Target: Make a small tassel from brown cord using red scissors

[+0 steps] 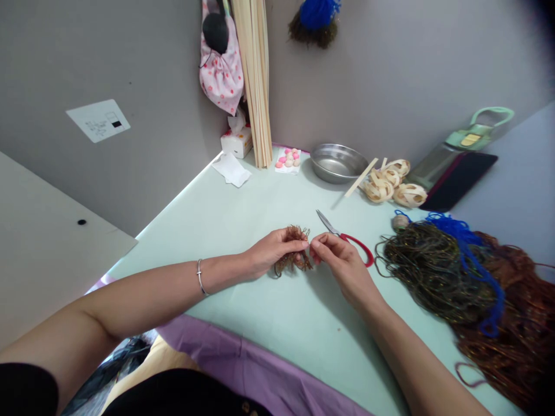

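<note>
My left hand (272,252) is closed round a small, frayed bundle of brown yarn (296,233), its loose ends sticking out above and below the fingers. Close beside it, my right hand (342,260) pinches thumb and fingertips together at the bundle's right edge. Whatever lies in that pinch is too small to make out. Behind the right hand, scissors (356,242) with red handles rest on the pale green table cover (260,323), blades pointing away to the upper left.
Dark green, blue and brown yarn (429,260) is heaped at the right. Farther back are rolled wood strips (381,184), a metal bowl (338,163), pink and cream pieces (288,159), a tissue box (236,142) and upright wooden strips (255,86). A bottle (437,159) leans at the back right.
</note>
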Action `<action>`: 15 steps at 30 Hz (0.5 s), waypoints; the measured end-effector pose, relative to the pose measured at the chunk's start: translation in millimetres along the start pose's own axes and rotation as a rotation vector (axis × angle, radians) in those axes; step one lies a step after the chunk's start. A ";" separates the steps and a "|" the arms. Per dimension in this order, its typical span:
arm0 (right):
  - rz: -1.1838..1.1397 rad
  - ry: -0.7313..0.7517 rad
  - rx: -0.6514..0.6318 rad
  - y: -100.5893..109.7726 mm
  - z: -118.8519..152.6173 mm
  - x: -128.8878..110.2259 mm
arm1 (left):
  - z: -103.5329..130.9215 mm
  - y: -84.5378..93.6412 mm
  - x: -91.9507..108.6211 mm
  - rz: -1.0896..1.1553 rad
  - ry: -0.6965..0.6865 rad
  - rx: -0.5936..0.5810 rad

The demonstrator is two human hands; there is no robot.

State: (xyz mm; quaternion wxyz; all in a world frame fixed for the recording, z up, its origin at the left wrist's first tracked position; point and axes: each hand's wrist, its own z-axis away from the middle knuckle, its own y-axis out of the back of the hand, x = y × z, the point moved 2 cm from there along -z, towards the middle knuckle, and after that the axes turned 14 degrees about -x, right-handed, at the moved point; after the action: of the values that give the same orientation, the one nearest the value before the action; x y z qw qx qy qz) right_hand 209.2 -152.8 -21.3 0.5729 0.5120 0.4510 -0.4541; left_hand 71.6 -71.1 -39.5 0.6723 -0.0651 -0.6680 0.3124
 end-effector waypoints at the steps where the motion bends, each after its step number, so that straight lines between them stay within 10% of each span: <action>1: -0.003 0.003 0.007 0.2 0.0 -0.3 | -0.3 0.4 -0.2 -0.002 0.000 0.004; 15: -0.057 -0.046 0.031 -1.3 -0.1 -1.6 | -0.3 -0.7 1.7 -0.017 0.015 0.016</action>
State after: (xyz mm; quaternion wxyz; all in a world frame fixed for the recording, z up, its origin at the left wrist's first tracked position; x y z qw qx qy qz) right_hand 207.6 -152.7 -19.9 0.5619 0.4972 0.4451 -0.4888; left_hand 72.0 -70.6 -37.7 0.6803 -0.0562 -0.6610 0.3117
